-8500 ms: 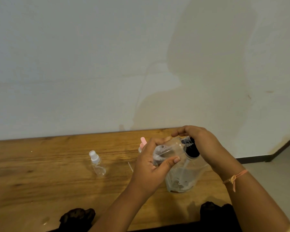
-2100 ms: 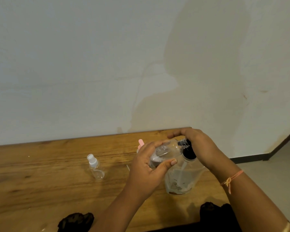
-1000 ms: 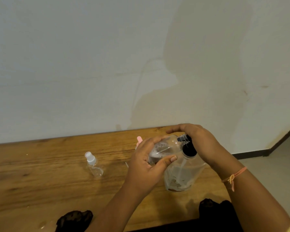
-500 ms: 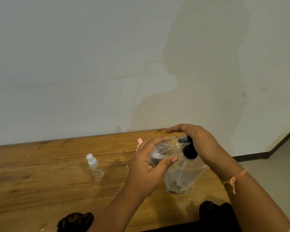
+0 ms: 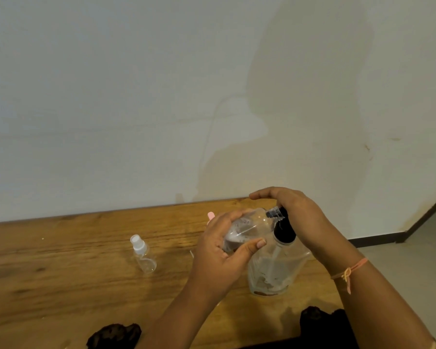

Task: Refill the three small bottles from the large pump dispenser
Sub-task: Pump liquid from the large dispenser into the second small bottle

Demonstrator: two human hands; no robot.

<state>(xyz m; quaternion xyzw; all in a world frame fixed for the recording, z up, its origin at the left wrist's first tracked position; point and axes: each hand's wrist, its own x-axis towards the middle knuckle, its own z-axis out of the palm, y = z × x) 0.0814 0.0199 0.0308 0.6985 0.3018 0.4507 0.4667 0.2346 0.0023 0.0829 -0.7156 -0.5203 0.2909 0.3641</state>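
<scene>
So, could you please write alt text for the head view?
A left hand holds a small clear plastic bottle tilted against the black pump of a large clear dispenser, the right hand on top. A white-capped small bottle stands on the wooden table.

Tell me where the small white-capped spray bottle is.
Head view: the spray bottle stands on the wooden table, left of the left hand and large pump dispenser.

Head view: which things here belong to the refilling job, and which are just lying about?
In the job: large pump dispenser, pressed by the right hand; small clear bottle, held at its nozzle by the left hand; white-capped spray bottle; pink-capped item, mostly hidden, probably a bottle.
Lying about: dark cloth at the table's near edge.
</scene>
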